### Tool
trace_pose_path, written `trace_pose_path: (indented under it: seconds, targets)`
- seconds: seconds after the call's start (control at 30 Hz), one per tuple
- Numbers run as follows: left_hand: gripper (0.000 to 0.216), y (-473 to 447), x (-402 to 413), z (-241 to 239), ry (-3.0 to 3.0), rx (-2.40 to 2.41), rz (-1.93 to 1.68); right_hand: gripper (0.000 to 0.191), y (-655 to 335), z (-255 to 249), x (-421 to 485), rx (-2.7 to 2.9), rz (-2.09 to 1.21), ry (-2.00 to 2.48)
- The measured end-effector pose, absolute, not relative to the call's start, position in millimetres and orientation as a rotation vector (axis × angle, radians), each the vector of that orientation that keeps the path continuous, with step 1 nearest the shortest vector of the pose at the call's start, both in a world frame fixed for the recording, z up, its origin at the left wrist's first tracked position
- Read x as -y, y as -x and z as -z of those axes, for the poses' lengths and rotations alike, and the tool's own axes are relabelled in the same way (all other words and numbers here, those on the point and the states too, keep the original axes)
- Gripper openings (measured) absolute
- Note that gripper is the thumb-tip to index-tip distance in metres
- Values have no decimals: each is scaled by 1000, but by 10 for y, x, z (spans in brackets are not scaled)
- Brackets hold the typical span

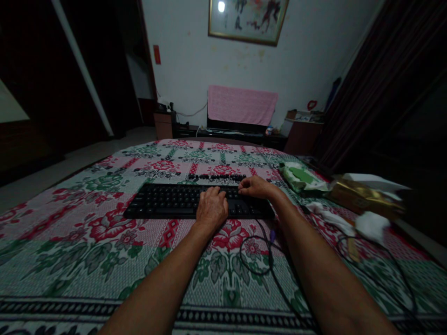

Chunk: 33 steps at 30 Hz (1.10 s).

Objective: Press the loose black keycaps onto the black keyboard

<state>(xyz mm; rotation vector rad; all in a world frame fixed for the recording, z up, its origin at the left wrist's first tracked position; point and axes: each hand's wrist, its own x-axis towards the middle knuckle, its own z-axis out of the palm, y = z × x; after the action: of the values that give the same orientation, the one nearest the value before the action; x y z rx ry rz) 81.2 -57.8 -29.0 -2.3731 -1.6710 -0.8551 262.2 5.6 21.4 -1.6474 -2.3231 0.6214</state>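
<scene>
A black keyboard [167,201] lies on a floral cloth, its long side toward me. My left hand [212,205] rests palm down across its keys right of centre, fingers slightly bent and lying on them. Over the keyboard's right part is my right hand [257,187], thumb and fingers closed in a pinch. Whatever is between those fingertips is too small or hidden to make out. Just behind the keyboard runs a row of small dark pieces [217,177] that look like loose keycaps. A black cable [256,272] with a purple plug [272,236] loops in front.
The floral cloth [87,260] covers the wide surface. To the right are a green and white packet [303,177], a golden tissue box [365,197], crumpled white tissue [373,226] and more cable. A pink towel [240,104] hangs over a dark screen by the far wall.
</scene>
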Motion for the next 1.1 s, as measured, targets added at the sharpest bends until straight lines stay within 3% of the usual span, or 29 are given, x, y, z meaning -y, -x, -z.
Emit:
trace_pose_path:
  seconds: [0.53,1.1]
  targets:
    - [25,-812,567,293,2382,1647,866,31,-2735,-174,-54,2354,-624,1466]
    - [26,-814,579,288,2380,1688,853,30,-2661,-183,-72,2425,-509,1572]
